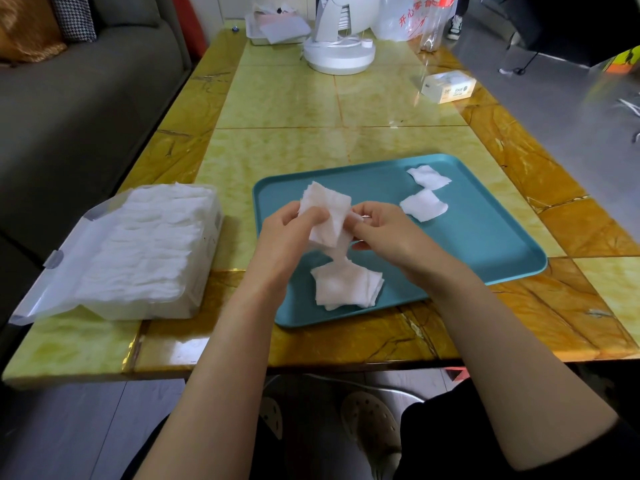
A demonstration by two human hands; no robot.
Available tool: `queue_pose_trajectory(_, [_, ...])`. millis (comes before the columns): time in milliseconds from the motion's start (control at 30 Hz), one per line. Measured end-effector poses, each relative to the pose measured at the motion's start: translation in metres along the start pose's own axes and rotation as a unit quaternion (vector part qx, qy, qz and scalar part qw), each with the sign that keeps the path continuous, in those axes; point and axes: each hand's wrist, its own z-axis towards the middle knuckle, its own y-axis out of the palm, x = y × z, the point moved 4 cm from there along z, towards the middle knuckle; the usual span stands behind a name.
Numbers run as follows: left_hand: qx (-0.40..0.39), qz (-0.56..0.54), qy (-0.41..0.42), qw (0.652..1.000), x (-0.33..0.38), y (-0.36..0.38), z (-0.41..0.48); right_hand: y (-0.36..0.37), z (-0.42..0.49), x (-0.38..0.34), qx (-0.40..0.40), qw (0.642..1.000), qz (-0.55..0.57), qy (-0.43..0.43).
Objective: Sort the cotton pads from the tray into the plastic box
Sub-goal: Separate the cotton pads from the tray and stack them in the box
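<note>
Several cotton pads pinched between left hand and right hand over tray, long axis upper-left to lower-right; loose pile beneath, plastic box left.

gap tray–plastic box: bare table | nothing between

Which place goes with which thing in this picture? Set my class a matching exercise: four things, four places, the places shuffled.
Things
1. clear plastic box full of white cotton pads
2. bunch of white square cotton pads
3. loose pile of white cotton pads
4. small white tissue pack

Places
A. on the near part of the teal plastic tray
B. near the far right edge of the yellow marble table
C. held between the left hand and the right hand
D. on the table, left of the tray

Pairs: 1-D, 2-C, 3-A, 4-B
</note>
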Motion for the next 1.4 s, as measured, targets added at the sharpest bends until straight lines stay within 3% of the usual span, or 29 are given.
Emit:
queue_pose_trajectory(267, [-0.028,0.056,-0.024,0.998,-0.004,0.005,-0.001,-0.01,0.002,-0.004,0.153,0.976,-0.124,-0.091])
queue_pose_trajectory(567, [0.084,0.079,0.02,0.993,-0.008,-0.01,0.005,-0.024,-0.002,-0.01,0.226,0.967,0.025,-0.112])
queue_pose_trajectory(633, [0.094,0.08,0.025,0.992,-0.008,-0.012,0.006,-0.026,-0.004,-0.015,0.217,0.968,0.052,-0.113])
queue_pose_trajectory(800, [0.063,0.035,0.024,0.997,-0.007,-0.005,0.006,-0.004,-0.006,-0.018,0.068,0.981,0.165,-0.074])
queue_pose_trajectory(1067, [-0.006,0.057,0.055,0.997,-0.001,0.004,0.0,-0.007,-0.007,-0.018,0.175,0.975,0.042,-0.128])
queue_pose_trajectory(1400, [-0.032,0.044,0.035,0.998,0.003,0.007,-0.003,-0.001,-0.013,-0.02,0.224,0.953,-0.086,-0.185])
